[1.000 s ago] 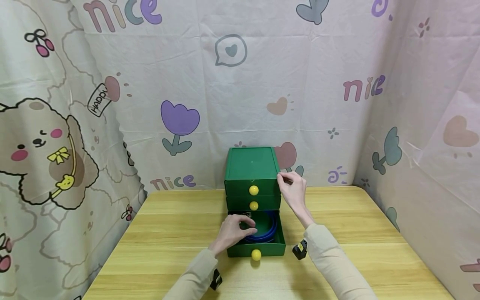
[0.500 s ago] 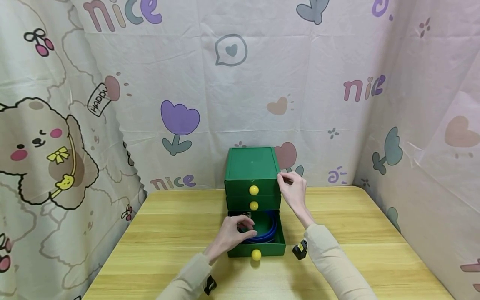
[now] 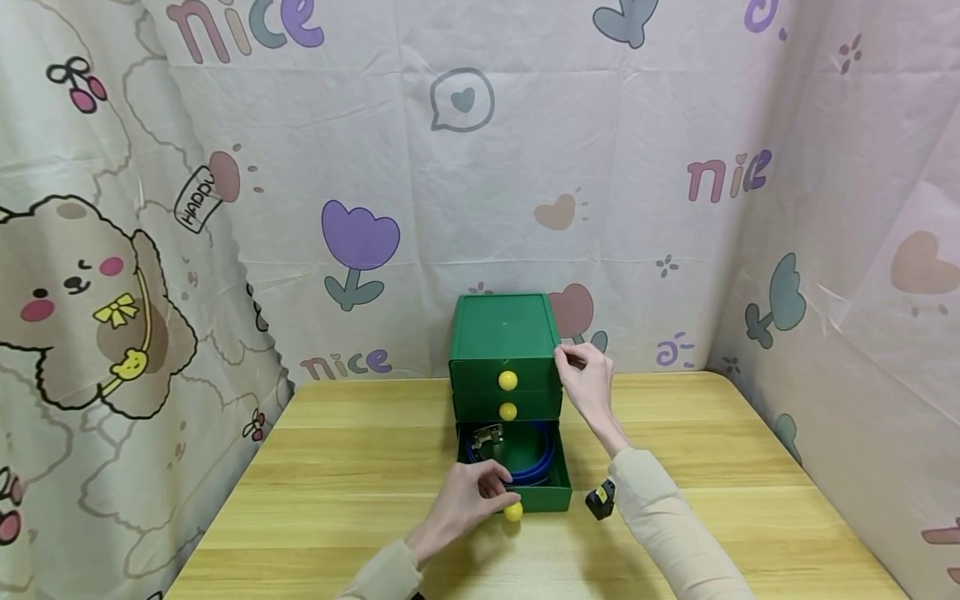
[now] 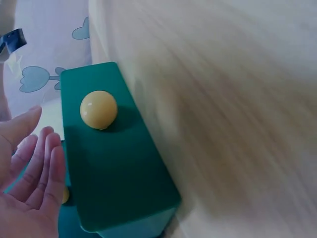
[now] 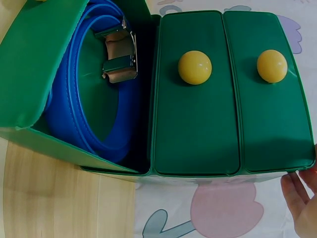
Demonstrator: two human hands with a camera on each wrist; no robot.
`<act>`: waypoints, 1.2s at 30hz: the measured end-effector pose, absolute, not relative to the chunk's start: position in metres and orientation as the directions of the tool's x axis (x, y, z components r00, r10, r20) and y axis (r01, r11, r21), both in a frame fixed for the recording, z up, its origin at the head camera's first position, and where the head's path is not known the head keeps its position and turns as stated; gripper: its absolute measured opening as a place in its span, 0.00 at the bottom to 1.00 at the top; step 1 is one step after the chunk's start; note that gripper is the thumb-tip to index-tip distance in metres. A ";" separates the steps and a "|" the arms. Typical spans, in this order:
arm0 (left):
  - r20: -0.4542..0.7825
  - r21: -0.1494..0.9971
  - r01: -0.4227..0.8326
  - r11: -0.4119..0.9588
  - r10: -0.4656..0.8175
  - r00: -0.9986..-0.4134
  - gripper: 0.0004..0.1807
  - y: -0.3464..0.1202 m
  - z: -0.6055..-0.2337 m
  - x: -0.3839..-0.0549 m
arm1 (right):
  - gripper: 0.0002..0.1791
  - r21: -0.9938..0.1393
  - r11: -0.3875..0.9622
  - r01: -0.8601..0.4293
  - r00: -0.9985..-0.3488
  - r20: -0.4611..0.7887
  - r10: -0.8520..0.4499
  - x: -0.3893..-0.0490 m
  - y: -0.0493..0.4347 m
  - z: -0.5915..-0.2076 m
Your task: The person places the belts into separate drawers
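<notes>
A green drawer cabinet with yellow ball knobs stands on the table, its bottom drawer pulled out. Inside that drawer lies a coiled blue belt with a metal buckle. My left hand is at the front of the drawer, fingers loosely bent. From above its thumb appears beside the lowest knob, but the left wrist view shows a gap between them. With thumb and fingertips my right hand holds the upper right front corner of the cabinet; part of that grip falls outside the right wrist view.
The upper two drawers, with a top knob and a middle knob, are pushed in. A light wooden table spreads around the cabinet. A printed curtain hangs behind and at both sides. A small black device sits by the right sleeve.
My left hand has drawn back from over the open drawer toward its front knob, uncovering the belt buckle. My right hand has stayed at the cabinet corner.
</notes>
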State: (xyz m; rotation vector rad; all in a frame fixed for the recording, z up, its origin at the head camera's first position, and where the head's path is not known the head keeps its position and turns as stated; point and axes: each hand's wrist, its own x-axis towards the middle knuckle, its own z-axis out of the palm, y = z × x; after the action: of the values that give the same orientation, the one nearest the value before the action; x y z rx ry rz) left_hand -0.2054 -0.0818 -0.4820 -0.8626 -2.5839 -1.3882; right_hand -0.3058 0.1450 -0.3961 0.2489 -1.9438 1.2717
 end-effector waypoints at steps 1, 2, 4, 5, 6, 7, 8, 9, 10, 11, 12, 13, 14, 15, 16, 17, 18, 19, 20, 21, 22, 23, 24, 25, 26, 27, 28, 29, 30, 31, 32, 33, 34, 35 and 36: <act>0.327 0.737 0.516 0.437 0.437 -0.838 0.11 -0.082 -0.483 -0.205 | 0.07 -0.688 0.481 -0.543 -0.673 0.699 0.242 -0.306 0.145 -0.396; 0.327 0.732 0.517 0.444 0.437 -0.838 0.10 -0.083 -0.485 -0.204 | 0.07 -0.687 0.483 -0.544 -0.671 0.701 0.241 -0.306 0.145 -0.397; 0.322 0.720 0.517 0.463 0.437 -0.840 0.10 -0.083 -0.487 -0.203 | 0.07 -0.688 0.482 -0.542 -0.674 0.699 0.240 -0.306 0.145 -0.396; 0.319 0.713 0.518 0.473 0.439 -0.840 0.10 -0.083 -0.487 -0.203 | 0.07 -0.690 0.481 -0.540 -0.676 0.697 0.240 -0.306 0.145 -0.396; 0.313 0.708 0.517 0.481 0.443 -0.840 0.09 -0.083 -0.488 -0.203 | 0.07 -0.691 0.482 -0.539 -0.677 0.696 0.240 -0.306 0.145 -0.396; 0.307 0.703 0.518 0.487 0.449 -0.839 0.09 -0.083 -0.489 -0.203 | 0.07 -0.690 0.484 -0.538 -0.677 0.696 0.239 -0.306 0.145 -0.396; 0.301 0.699 0.519 0.492 0.456 -0.837 0.10 -0.083 -0.490 -0.203 | 0.07 -0.689 0.486 -0.538 -0.677 0.696 0.238 -0.306 0.145 -0.396; 0.295 0.691 0.522 0.500 0.464 -0.835 0.09 -0.083 -0.491 -0.203 | 0.07 -0.688 0.488 -0.537 -0.677 0.697 0.238 -0.306 0.145 -0.396; 0.291 0.684 0.526 0.506 0.472 -0.832 0.09 -0.083 -0.491 -0.202 | 0.07 -0.685 0.493 -0.537 -0.674 0.700 0.238 -0.306 0.145 -0.396; 0.289 0.674 0.531 0.514 0.478 -0.829 0.09 -0.083 -0.492 -0.202 | 0.07 -0.683 0.495 -0.537 -0.672 0.701 0.237 -0.306 0.145 -0.396; 0.285 0.665 0.535 0.521 0.485 -0.827 0.09 -0.083 -0.493 -0.202 | 0.07 -0.680 0.498 -0.538 -0.670 0.704 0.237 -0.306 0.145 -0.396; 0.282 0.652 0.541 0.530 0.493 -0.823 0.09 -0.084 -0.493 -0.202 | 0.07 -0.678 0.499 -0.539 -0.669 0.705 0.236 -0.306 0.146 -0.396; 0.280 0.637 0.548 0.543 0.500 -0.820 0.09 -0.084 -0.494 -0.202 | 0.07 -0.678 0.499 -0.541 -0.668 0.706 0.235 -0.306 0.146 -0.396; 0.278 0.621 0.555 0.553 0.507 -0.816 0.09 -0.084 -0.495 -0.202 | 0.07 -0.678 0.498 -0.541 -0.668 0.706 0.235 -0.306 0.146 -0.396; 0.276 0.606 0.562 0.563 0.513 -0.812 0.09 -0.085 -0.496 -0.202 | 0.07 -0.679 0.495 -0.541 -0.670 0.705 0.235 -0.305 0.146 -0.396; 0.274 0.590 0.568 0.574 0.520 -0.809 0.09 -0.085 -0.497 -0.202 | 0.07 -0.683 0.491 -0.541 -0.672 0.702 0.235 -0.305 0.145 -0.396; 0.271 0.577 0.575 0.580 0.528 -0.805 0.10 -0.086 -0.498 -0.202 | 0.07 -0.685 0.489 -0.540 -0.675 0.700 0.235 -0.305 0.145 -0.396; 0.269 0.567 0.581 0.584 0.535 -0.801 0.10 -0.086 -0.500 -0.202 | 0.07 -0.688 0.486 -0.540 -0.677 0.698 0.235 -0.305 0.145 -0.396; 0.266 0.560 0.585 0.587 0.541 -0.798 0.10 -0.086 -0.501 -0.201 | 0.07 -0.690 0.483 -0.539 -0.679 0.695 0.236 -0.305 0.145 -0.395; 0.264 0.557 0.588 0.587 0.546 -0.795 0.10 -0.086 -0.502 -0.202 | 0.07 -0.691 0.482 -0.538 -0.680 0.694 0.236 -0.305 0.145 -0.395; 0.267 0.551 0.593 0.586 0.550 -0.792 0.11 -0.086 -0.504 -0.202 | 0.07 -0.692 0.482 -0.538 -0.681 0.693 0.236 -0.305 0.145 -0.395; 0.264 0.550 0.595 0.586 0.554 -0.789 0.11 -0.087 -0.505 -0.201 | 0.07 -0.691 0.482 -0.538 -0.680 0.694 0.236 -0.305 0.145 -0.395; 0.261 0.552 0.598 0.581 0.560 -0.786 0.11 -0.087 -0.506 -0.201 | 0.07 -0.690 0.485 -0.538 -0.679 0.695 0.236 -0.305 0.145 -0.395; 0.254 0.555 0.597 0.580 0.565 -0.785 0.12 -0.087 -0.507 -0.201 | 0.07 -0.688 0.488 -0.538 -0.677 0.697 0.235 -0.305 0.145 -0.396; 0.244 0.559 0.594 0.579 0.570 -0.785 0.13 -0.087 -0.507 -0.201 | 0.07 -0.687 0.491 -0.536 -0.677 0.697 0.235 -0.305 0.146 -0.396; 0.232 0.566 0.589 0.577 0.574 -0.785 0.13 -0.087 -0.508 -0.201 | 0.07 -0.685 0.494 -0.535 -0.676 0.698 0.235 -0.305 0.146 -0.396; 0.220 0.578 0.580 0.574 0.575 -0.788 0.14 -0.087 -0.509 -0.201 | 0.07 -0.685 0.496 -0.533 -0.678 0.697 0.235 -0.305 0.146 -0.396; 0.201 0.595 0.564 0.572 0.574 -0.794 0.15 -0.087 -0.510 -0.201 | 0.07 -0.685 0.498 -0.531 -0.678 0.697 0.234 -0.305 0.146 -0.396; 0.186 0.614 0.549 0.566 0.572 -0.799 0.15 -0.087 -0.510 -0.202 | 0.07 -0.686 0.500 -0.528 -0.680 0.695 0.235 -0.305 0.146 -0.396; 0.174 0.632 0.534 0.562 0.569 -0.804 0.16 -0.087 -0.511 -0.202 | 0.07 -0.688 0.499 -0.528 -0.682 0.693 0.234 -0.305 0.146 -0.396; 0.166 0.650 0.520 0.555 0.564 -0.809 0.16 -0.087 -0.511 -0.202 | 0.07 -0.690 0.496 -0.527 -0.684 0.691 0.235 -0.305 0.146 -0.396; 0.161 0.666 0.508 0.547 0.559 -0.813 0.16 -0.087 -0.511 -0.202 | 0.07 -0.691 0.494 -0.527 -0.685 0.690 0.235 -0.305 0.146 -0.396; 0.162 0.679 0.501 0.537 0.556 -0.816 0.16 -0.087 -0.511 -0.202 | 0.07 -0.694 0.490 -0.528 -0.686 0.689 0.236 -0.305 0.146 -0.396; 0.164 0.688 0.497 0.530 0.553 -0.817 0.16 -0.086 -0.511 -0.202 | 0.07 -0.693 0.489 -0.530 -0.684 0.690 0.236 -0.305 0.146 -0.396; 0.170 0.693 0.496 0.522 0.550 -0.817 0.15 -0.086 -0.511 -0.202 | 0.07 -0.692 0.487 -0.532 -0.683 0.692 0.236 -0.305 0.146 -0.396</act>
State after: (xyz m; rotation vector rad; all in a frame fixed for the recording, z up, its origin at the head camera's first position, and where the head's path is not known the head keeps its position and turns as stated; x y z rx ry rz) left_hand -0.2022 -0.0861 -0.5113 -0.9646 -2.8016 -1.2390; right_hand -0.3050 0.1456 -0.3957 0.2443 -1.9623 1.2653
